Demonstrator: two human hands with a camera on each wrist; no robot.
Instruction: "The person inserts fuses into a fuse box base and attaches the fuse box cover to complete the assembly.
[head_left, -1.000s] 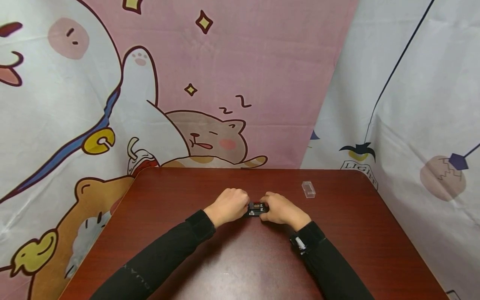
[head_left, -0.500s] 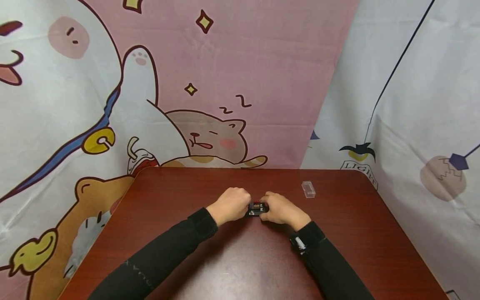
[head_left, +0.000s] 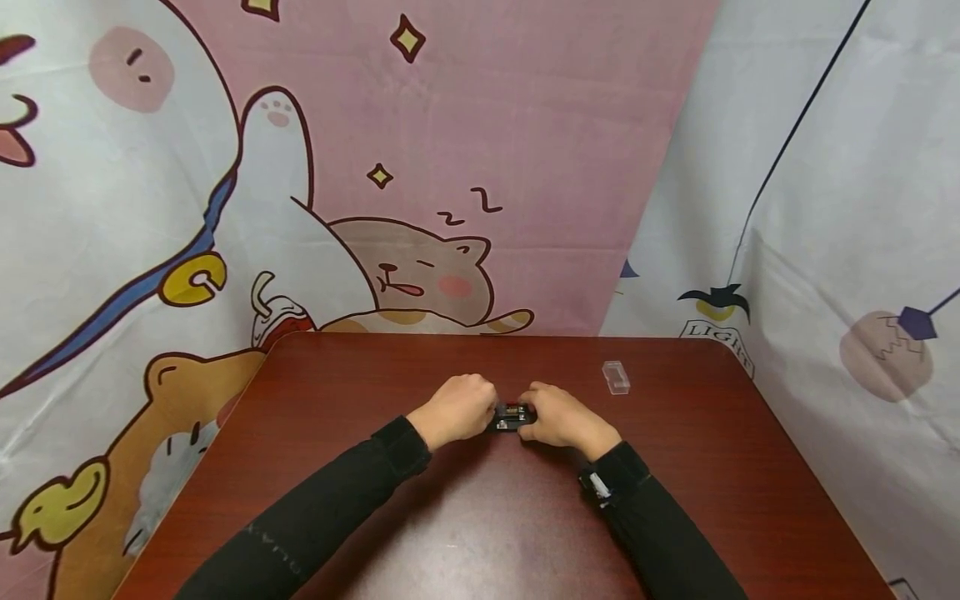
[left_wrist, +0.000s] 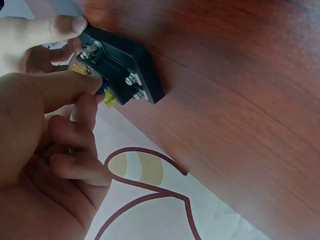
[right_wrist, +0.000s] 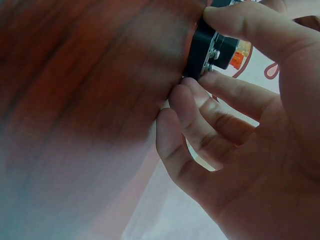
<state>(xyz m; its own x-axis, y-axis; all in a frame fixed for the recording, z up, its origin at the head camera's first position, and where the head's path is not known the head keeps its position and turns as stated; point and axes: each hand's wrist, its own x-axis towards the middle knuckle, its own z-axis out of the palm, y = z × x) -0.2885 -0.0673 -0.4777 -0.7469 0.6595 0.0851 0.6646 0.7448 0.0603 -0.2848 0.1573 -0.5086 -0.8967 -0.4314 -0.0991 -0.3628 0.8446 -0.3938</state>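
Note:
A small black block with metal screw terminals, which looks like a fuse block, is between the hands over the table in the head view. My right hand grips its right end, thumb on one edge and fingertips at the opposite edge. From the left, my left hand pinches a small blue piece, like a blade fuse, at the block; the fingers hide most of it. Beside that shows a yellow piece. An orange piece sticks out from the block in the right wrist view.
A clear plastic cover lies on the brown table, farther back and right of the hands. Behind the table's far edge hangs a cloth printed with cartoon animals.
Both hands keep their holds at nearly the same spot. The left hand shows only a slight sideways shift, and the head view has moved a little.

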